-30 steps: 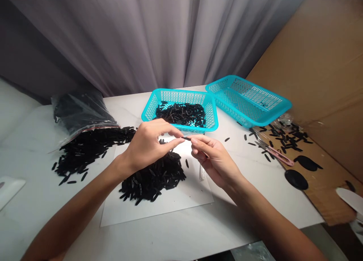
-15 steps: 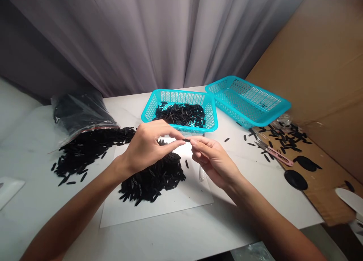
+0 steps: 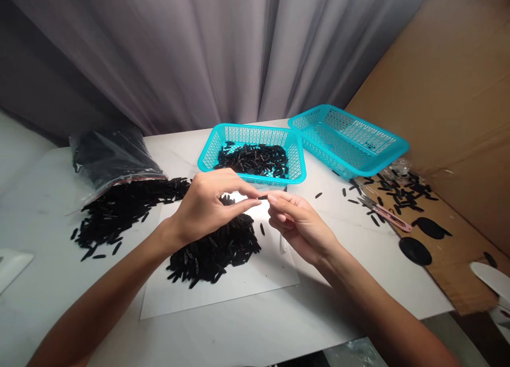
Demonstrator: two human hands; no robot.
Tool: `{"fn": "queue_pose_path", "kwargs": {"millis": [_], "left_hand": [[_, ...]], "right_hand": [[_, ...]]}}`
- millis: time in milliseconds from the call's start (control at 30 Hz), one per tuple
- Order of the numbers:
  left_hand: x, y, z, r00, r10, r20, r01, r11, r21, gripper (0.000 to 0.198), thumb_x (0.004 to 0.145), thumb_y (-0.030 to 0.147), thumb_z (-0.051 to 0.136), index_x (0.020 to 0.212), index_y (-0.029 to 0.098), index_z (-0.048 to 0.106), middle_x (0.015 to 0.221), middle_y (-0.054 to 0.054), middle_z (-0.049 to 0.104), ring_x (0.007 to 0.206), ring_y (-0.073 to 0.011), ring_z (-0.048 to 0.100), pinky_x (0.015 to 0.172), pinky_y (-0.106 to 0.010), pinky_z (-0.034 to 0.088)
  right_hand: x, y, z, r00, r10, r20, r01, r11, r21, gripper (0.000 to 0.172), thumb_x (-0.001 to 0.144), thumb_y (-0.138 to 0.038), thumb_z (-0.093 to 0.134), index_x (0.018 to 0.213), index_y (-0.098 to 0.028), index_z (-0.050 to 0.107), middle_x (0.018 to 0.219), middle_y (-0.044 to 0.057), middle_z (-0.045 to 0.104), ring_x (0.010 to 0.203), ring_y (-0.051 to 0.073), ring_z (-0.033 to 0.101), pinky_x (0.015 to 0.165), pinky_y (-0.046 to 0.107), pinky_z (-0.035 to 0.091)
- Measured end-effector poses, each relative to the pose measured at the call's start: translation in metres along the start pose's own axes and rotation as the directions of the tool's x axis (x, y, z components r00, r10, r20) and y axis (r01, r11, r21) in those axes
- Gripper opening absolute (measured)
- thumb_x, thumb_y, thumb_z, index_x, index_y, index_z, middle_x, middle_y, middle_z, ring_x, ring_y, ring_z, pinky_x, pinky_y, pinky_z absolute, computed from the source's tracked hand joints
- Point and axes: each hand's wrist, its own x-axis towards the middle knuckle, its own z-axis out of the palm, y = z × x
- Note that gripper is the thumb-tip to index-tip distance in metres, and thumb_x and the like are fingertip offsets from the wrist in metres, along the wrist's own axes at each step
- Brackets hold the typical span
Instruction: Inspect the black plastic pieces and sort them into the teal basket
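Observation:
A small slim black piece (image 3: 263, 197) is held level between my two hands, above a sheet of white paper. My right hand (image 3: 303, 223) pinches its right end between thumb and forefinger. At its left end are the thumb and forefinger tips of my left hand (image 3: 215, 205), closed around it in a loose pinch. Beneath my left hand, a pile of similar black pieces (image 3: 215, 255) lies on the paper (image 3: 263, 276). A single black piece (image 3: 262, 229) lies apart, right of the pile.
Behind my hands stands a turquoise basket (image 3: 297, 180) with many black pieces inside. Another turquoise basket (image 3: 350, 162) is at the back right. A plastic bag (image 3: 107, 154) spills black pieces on the left. Pink-handled scissors (image 3: 392, 219) and round black discs (image 3: 415, 251) lie right.
Both hands stay almost in place around the small black piece. The piece shows slightly more between the fingertips; the whole view has shifted a little.

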Motion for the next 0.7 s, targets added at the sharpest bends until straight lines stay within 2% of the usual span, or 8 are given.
{"fn": "queue_pose_path", "kwargs": {"millis": [133, 233, 333, 467, 700], "left_hand": [[0.0000, 0.0001, 0.0001, 1.000, 0.008, 0.005, -0.008, 1.000, -0.005, 0.006, 0.083, 0.015, 0.077, 0.088, 0.018, 0.076, 0.083, -0.001, 0.078, 0.074, -0.0141, 0.070, 0.071, -0.029, 0.054], [0.0004, 0.0001, -0.0001, 1.000, -0.001, 0.002, 0.001, 1.000, 0.005, 0.006, 0.083, 0.015, 0.077, 0.088, 0.018, 0.076, 0.083, -0.001, 0.078, 0.075, -0.0143, 0.069, 0.072, -0.029, 0.054], [0.0005, -0.0003, -0.0002, 1.000, -0.020, -0.007, 0.020, 1.000, 0.019, 0.007, 0.083, 0.015, 0.076, 0.088, 0.019, 0.076, 0.083, -0.001, 0.078, 0.076, -0.0147, 0.070, 0.072, -0.028, 0.054], [0.0002, -0.0005, -0.0001, 0.999, -0.038, -0.016, 0.038, 0.999, 0.023, 0.006, 0.083, 0.014, 0.076, 0.087, 0.019, 0.076, 0.082, -0.001, 0.078, 0.075, -0.0139, 0.069, 0.071, -0.027, 0.054], [0.0005, 0.0014, 0.0006, 0.996, -0.079, -0.034, 0.080, 0.996, 0.034, 0.003, 0.082, 0.017, 0.077, 0.081, 0.019, 0.075, 0.078, -0.001, 0.077, 0.072, -0.0139, 0.068, 0.068, -0.027, 0.053]], "right_hand": [[0.0001, 0.0000, 0.0001, 1.000, 0.008, 0.010, -0.008, 1.000, 0.001, 0.031, 0.077, -0.040, 0.081, 0.065, -0.018, 0.063, 0.055, -0.008, 0.033, 0.055, 0.009, 0.018, 0.052, 0.028, 0.015], [0.0004, 0.0007, -0.0007, 1.000, 0.010, 0.000, -0.010, 1.000, -0.008, 0.024, 0.076, -0.041, 0.081, 0.077, -0.018, 0.072, 0.056, -0.008, 0.033, 0.054, 0.009, 0.018, 0.052, 0.028, 0.016], [0.0008, 0.0013, -0.0017, 1.000, -0.008, -0.023, 0.008, 1.000, -0.008, 0.026, 0.075, -0.039, 0.082, 0.090, -0.018, 0.078, 0.057, -0.008, 0.034, 0.054, 0.009, 0.019, 0.052, 0.027, 0.018], [0.0008, 0.0016, -0.0019, 0.999, -0.008, -0.037, 0.009, 1.000, 0.009, 0.027, 0.076, -0.038, 0.083, 0.094, -0.019, 0.078, 0.057, -0.009, 0.033, 0.054, 0.008, 0.018, 0.051, 0.026, 0.017], [0.0001, 0.0011, 0.0000, 0.999, -0.006, -0.046, 0.006, 1.000, 0.000, 0.026, 0.074, -0.041, 0.083, 0.081, -0.018, 0.074, 0.055, -0.009, 0.032, 0.054, 0.009, 0.017, 0.051, 0.028, 0.017]]}}
